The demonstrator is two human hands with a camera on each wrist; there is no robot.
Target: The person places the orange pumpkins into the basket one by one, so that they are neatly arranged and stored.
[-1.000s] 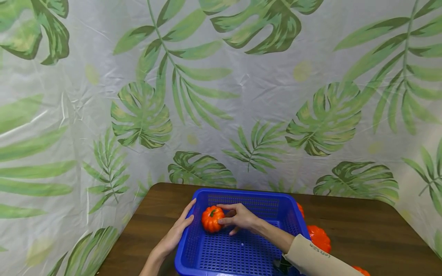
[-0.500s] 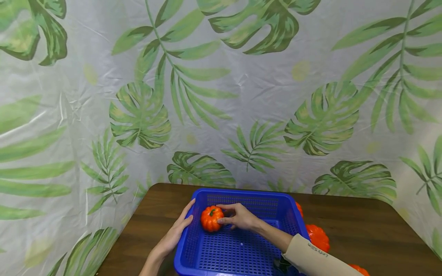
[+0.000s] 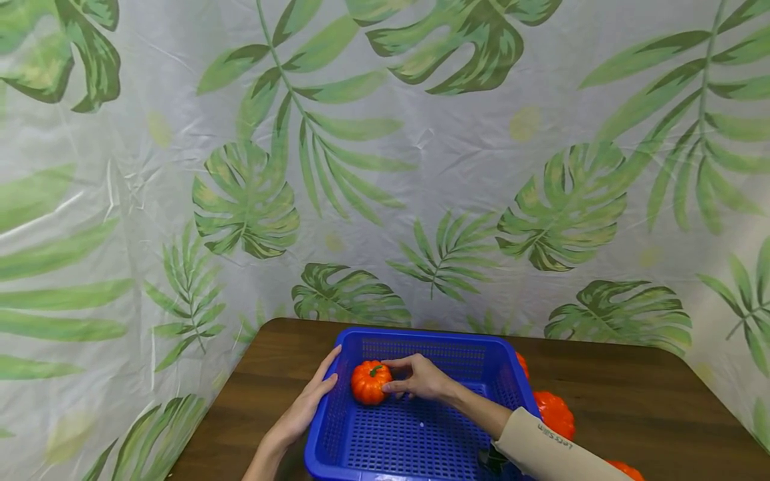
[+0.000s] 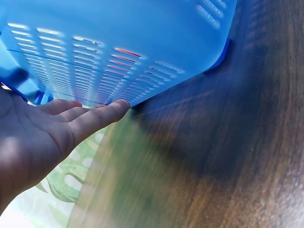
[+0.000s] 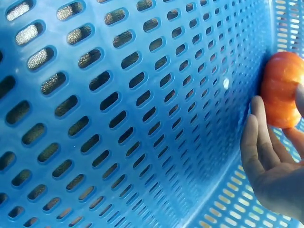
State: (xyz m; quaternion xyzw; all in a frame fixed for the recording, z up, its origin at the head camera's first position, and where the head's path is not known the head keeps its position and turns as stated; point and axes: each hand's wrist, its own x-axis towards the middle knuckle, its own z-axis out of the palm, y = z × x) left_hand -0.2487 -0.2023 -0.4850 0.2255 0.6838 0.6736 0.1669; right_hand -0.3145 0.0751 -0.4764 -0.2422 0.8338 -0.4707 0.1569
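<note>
An orange toy pumpkin (image 3: 370, 383) with a green stem sits upright inside a blue slotted plastic basket (image 3: 421, 441), near its left wall. My right hand (image 3: 421, 379) reaches in and pinches the pumpkin's right side between thumb and index finger. In the right wrist view, the pumpkin (image 5: 281, 90) rests close to the basket's floor, and the other fingers of my right hand (image 5: 273, 166) extend beside it. My left hand (image 3: 303, 404) touches the basket's left side from outside. In the left wrist view, fairly straight fingers of my left hand (image 4: 42, 130) lie against the slotted outer wall.
The basket stands on a dark brown wooden table (image 3: 625, 394). Right of it lie more orange pumpkins (image 3: 555, 415), partly hidden by the basket and my right sleeve (image 3: 550, 444). A leaf-patterned sheet (image 3: 457, 153) hangs behind the table.
The pumpkin has turned slightly, its stem now leaning more to the right. My lower right-hand fingers have drawn in a little. My left hand and the basket have stayed in place.
</note>
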